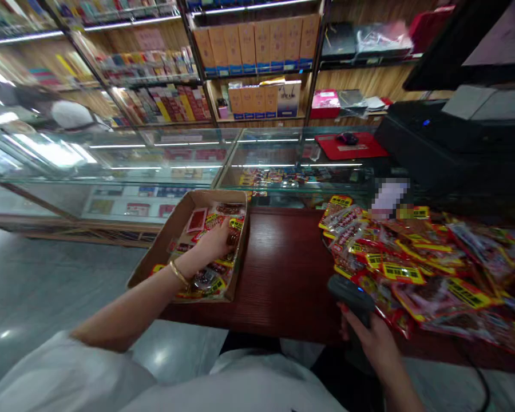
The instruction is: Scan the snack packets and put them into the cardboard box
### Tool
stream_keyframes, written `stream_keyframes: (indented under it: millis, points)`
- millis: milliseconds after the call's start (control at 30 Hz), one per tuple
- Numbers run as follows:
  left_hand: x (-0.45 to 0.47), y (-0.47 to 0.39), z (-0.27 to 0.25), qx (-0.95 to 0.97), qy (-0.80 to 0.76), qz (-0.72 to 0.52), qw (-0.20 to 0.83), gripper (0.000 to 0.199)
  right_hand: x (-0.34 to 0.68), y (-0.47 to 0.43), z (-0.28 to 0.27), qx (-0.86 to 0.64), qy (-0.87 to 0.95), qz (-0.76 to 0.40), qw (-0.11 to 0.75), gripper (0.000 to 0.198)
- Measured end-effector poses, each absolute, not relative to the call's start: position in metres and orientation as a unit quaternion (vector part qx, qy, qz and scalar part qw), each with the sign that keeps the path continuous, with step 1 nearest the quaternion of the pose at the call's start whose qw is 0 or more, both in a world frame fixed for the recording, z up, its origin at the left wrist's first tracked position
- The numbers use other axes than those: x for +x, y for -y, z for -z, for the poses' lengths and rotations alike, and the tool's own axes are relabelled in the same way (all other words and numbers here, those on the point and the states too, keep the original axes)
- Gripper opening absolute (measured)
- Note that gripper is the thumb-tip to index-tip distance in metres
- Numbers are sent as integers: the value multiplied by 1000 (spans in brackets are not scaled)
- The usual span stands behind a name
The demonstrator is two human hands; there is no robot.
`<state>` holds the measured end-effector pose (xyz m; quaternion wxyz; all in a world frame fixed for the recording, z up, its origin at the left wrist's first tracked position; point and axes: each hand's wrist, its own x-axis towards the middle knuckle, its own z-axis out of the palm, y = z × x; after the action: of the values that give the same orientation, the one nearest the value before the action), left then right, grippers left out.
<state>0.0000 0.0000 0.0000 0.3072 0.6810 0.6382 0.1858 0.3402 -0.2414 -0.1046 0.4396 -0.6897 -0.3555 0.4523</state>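
My left hand [217,245], with a gold bangle at the wrist, reaches into an open cardboard box [157,260] on the brown table. Its fingers curl round a snack packet [234,233] by the box's right wall; the fingertips are partly hidden. Other red and yellow snack packets [208,279] lie flat in the box. At the table's front edge, my right hand [371,337] grips a dark barcode scanner [351,294] with a small blue light on it. Just beyond the scanner spreads a large pile of similar snack packets [401,273].
The brown table [283,269] meets a glass display counter [266,137] at the back. A red mat [352,150] with a mouse and a black checkout machine [438,149] stand on it. A scanner cable [483,380] hangs at right. Stocked shelves line the wall.
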Motion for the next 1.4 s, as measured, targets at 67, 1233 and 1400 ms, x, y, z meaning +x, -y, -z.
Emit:
stream_keyframes:
  millis: [67,1233,1400]
  points:
    - [-1,-4,-4,673,-645,-181,315,77,339,243,102,-695,350,-451,437,61]
    - [122,67,82,129,-243,-390,879,34,335,243,100,-670,333,-458,480,56]
    - [122,65,81,138,-251,-415,864,30,334,243,102,-672,318,-465,481,59]
